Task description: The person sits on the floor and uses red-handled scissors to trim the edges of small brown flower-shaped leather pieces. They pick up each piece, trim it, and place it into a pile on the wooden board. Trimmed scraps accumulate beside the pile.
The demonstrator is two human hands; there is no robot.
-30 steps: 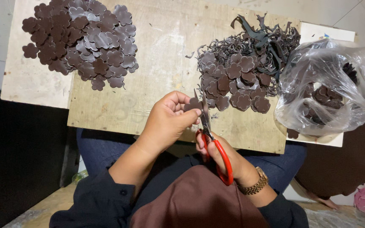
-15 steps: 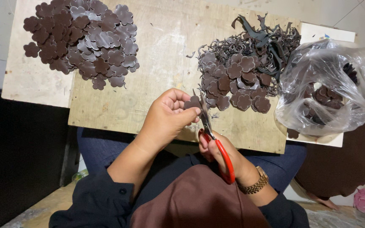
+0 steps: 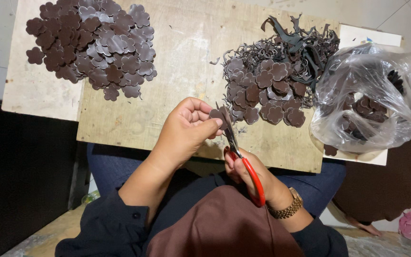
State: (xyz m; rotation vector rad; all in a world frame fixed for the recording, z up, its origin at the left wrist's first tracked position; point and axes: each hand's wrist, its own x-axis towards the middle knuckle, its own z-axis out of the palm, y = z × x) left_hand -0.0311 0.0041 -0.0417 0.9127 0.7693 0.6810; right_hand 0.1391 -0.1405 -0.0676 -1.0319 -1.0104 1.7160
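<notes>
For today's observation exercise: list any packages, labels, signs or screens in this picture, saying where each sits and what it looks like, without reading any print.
Clear plastic bag: on the right end of the wooden board, crumpled, open, part-filled with dark brown flower-shaped pieces.
White flat sheet or card: under and behind the bag, rectangular, with a small coloured mark at its top edge.
No signs or screens in view.

Small home-style craft workspace — not a factory bench. Bare plywood board (image 3: 177, 57) laid across the lap as a worktop, over a pale tiled floor (image 3: 391, 14). Heap of cut brown flower shapes (image 3: 91, 43) at one side, untrimmed pieces with offcut strips (image 3: 277, 71) at the other — plus a clear plastic bag (image 3: 372, 95) of stock.
</notes>
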